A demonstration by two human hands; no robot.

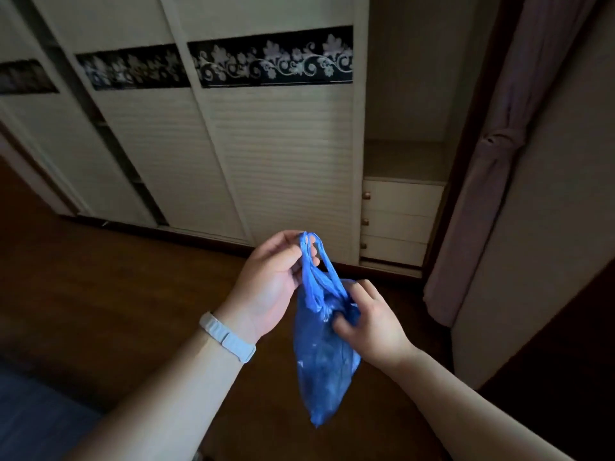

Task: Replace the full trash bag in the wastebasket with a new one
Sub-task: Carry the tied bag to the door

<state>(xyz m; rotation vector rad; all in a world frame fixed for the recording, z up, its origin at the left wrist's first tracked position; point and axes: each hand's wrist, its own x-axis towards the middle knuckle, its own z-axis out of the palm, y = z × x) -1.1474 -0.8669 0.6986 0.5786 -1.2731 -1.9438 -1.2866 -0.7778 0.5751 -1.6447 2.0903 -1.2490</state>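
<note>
Head view: blue plastic trash bag (321, 357) hanging between both hands above dark wood floor (100, 277). Left hand (271, 281) pinched shut on handle loops, lifted high, likely to take the weight. Right hand (369, 322) clamped on gathered neck just below, apparently cinching or knotting. No wastebasket visible.

Dark wooden floor (100, 277), wardrobe (233, 154) and drawer unit (399, 221) standing on it.
</note>
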